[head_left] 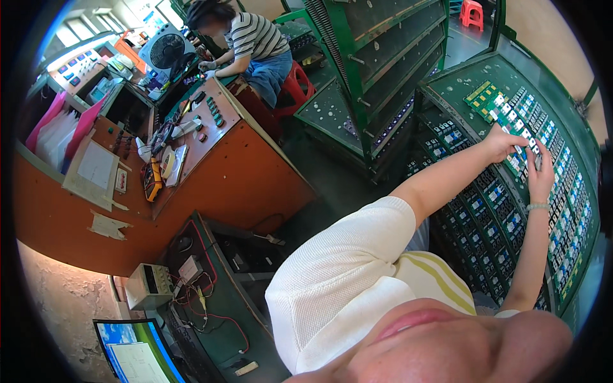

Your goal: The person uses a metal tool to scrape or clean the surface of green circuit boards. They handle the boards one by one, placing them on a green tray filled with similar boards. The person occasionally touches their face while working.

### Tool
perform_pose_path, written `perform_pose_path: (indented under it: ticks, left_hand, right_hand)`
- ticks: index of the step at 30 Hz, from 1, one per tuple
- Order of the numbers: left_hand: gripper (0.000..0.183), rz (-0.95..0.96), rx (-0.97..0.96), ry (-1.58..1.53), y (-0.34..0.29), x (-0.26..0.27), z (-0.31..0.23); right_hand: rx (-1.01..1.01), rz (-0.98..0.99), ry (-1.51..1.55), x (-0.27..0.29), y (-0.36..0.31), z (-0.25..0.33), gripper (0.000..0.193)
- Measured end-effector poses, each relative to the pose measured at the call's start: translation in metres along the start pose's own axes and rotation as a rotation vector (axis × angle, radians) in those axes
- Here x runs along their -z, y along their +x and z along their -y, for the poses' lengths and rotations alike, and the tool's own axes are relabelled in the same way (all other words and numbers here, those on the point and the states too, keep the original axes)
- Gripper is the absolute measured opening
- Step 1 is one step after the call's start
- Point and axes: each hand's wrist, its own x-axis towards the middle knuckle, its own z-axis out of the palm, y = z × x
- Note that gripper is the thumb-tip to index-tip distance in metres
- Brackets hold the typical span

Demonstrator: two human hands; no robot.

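Note:
On the top green shelf at the right lie green circuit boards point(485, 102) in long rows, with white, blue and black parts on them. Over these rows my left hand point(504, 144) reaches in, thumb and fingers pinched together. Close beside it is my right hand point(541, 172), a beaded bracelet on its wrist, its fingertips drawn together too. Both sets of fingertips meet at a small pale piece among the boards. What exactly they grip is too small to make out.
Lower shelves point(476, 220) hold more boards beneath. A green metal rack point(396, 51) stands beyond. On the left, a brown workbench point(236, 169) carries tools and a yellow meter point(152, 180); a person point(258, 38) sits there. A monitor point(137, 351) and a power supply point(149, 285) are lower left.

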Motion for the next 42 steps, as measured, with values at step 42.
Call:
perform_pose_path:
  ticks: [42]
  left_hand:
    - [0.043,0.014,-0.018,-0.034,-0.003,0.000,-0.001]
  right_hand:
    - [0.007,0.025,0.063,-0.003,-0.001,-0.001,0.031]
